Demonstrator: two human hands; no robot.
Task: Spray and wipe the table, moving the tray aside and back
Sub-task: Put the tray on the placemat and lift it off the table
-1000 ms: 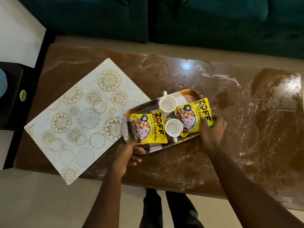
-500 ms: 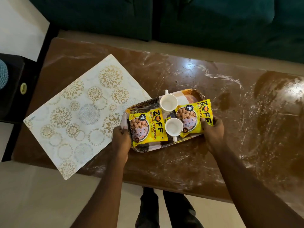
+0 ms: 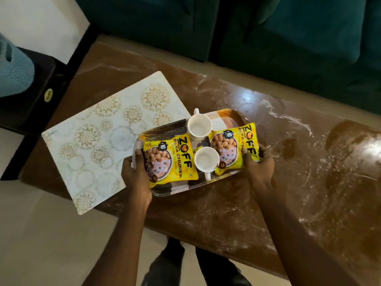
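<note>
A patterned oval tray sits over the middle of the brown table. It carries two white cups and two yellow snack packets. My left hand grips the tray's left end, thumb on the rim. My right hand grips the right end, thumb over the right packet. Whether the tray rests on the table or is lifted just off it is unclear. The tabletop shows white smeared streaks.
A white placemat with gold flower prints lies on the table's left half, its near corner past the edge. A teal sofa runs behind the table. A dark side table with a blue cloth stands left. My legs show below.
My left hand went from the tray's near-left corner to a firm grip on its left end. The view has shifted, with the table now further right in the frame.
</note>
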